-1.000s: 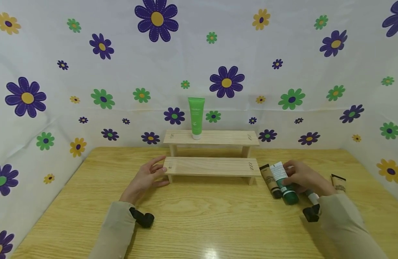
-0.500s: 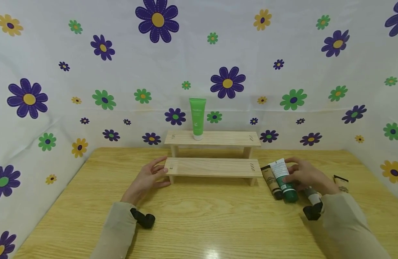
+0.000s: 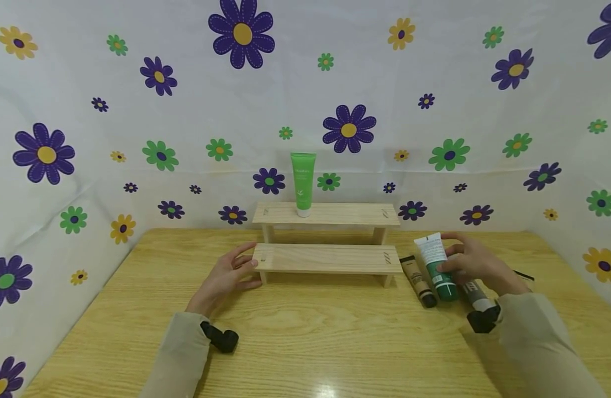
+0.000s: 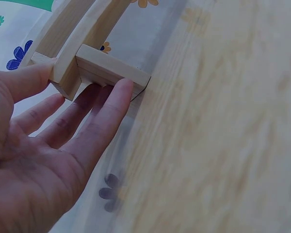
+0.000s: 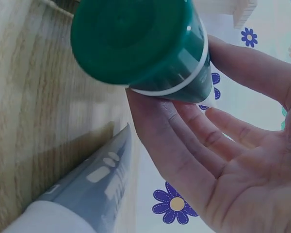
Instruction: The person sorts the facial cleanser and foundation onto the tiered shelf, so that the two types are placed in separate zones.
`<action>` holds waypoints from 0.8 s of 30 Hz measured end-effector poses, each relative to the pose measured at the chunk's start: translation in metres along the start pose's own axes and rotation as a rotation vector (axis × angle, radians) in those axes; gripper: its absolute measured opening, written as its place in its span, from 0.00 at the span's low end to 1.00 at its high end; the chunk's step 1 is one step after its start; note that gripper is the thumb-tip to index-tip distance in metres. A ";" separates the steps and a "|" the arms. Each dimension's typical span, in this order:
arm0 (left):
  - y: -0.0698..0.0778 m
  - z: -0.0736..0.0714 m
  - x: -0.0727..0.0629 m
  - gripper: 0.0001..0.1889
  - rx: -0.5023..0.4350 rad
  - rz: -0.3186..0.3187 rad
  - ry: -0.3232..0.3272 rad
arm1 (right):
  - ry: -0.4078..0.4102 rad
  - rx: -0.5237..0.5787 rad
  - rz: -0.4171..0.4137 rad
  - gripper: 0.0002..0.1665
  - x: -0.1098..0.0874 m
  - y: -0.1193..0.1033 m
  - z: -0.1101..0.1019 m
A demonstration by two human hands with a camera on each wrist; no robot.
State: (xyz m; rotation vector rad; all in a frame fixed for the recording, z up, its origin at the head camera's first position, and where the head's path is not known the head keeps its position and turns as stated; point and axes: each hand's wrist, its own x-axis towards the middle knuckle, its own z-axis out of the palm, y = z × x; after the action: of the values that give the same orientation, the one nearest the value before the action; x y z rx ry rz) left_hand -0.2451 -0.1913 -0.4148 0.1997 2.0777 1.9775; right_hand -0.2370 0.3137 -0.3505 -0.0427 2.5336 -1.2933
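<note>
My left hand (image 3: 224,276) holds the left end of a two-tier wooden stand (image 3: 330,257); in the left wrist view the thumb lies on the lower board's edge and the fingers reach to its leg (image 4: 106,65). My right hand (image 3: 477,262) grips a white and dark green tube (image 3: 436,265), cap down and tilted, thumb on one side and fingers on the other. In the right wrist view its green cap (image 5: 131,39) is above the table surface. A light green tube (image 3: 303,182) stands upright on its white cap on the upper board.
A tan tube with black cap (image 3: 419,282) lies right of the stand. Below my right hand lies a grey tube with white cap (image 3: 477,296). Another tube (image 3: 524,275) is mostly hidden behind the right wrist. Flowered cloth (image 3: 186,110) hangs behind the table.
The green and white tube has been raised off the table and tipped more upright in my right hand, uncovering more of the grey tube. My left hand keeps its place on the stand.
</note>
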 end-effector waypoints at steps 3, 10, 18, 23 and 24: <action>0.000 -0.001 0.000 0.30 -0.001 -0.003 0.007 | 0.003 0.011 -0.001 0.53 0.000 -0.002 -0.001; -0.002 -0.002 0.000 0.30 0.003 0.002 0.002 | 0.014 0.013 -0.022 0.55 0.000 -0.006 0.000; -0.003 -0.003 0.002 0.30 0.005 -0.004 0.016 | 0.030 0.011 -0.054 0.54 -0.001 -0.011 -0.001; -0.004 -0.003 0.003 0.30 0.006 0.003 0.010 | 0.033 0.022 -0.064 0.55 0.001 -0.014 -0.002; -0.004 -0.003 0.003 0.30 0.005 0.003 0.009 | 0.034 0.024 -0.066 0.55 0.001 -0.014 -0.002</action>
State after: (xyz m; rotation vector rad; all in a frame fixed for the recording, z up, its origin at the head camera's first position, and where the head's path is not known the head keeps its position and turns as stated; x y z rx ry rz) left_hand -0.2480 -0.1935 -0.4191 0.1948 2.0897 1.9788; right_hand -0.2400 0.3066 -0.3385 -0.1012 2.5648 -1.3602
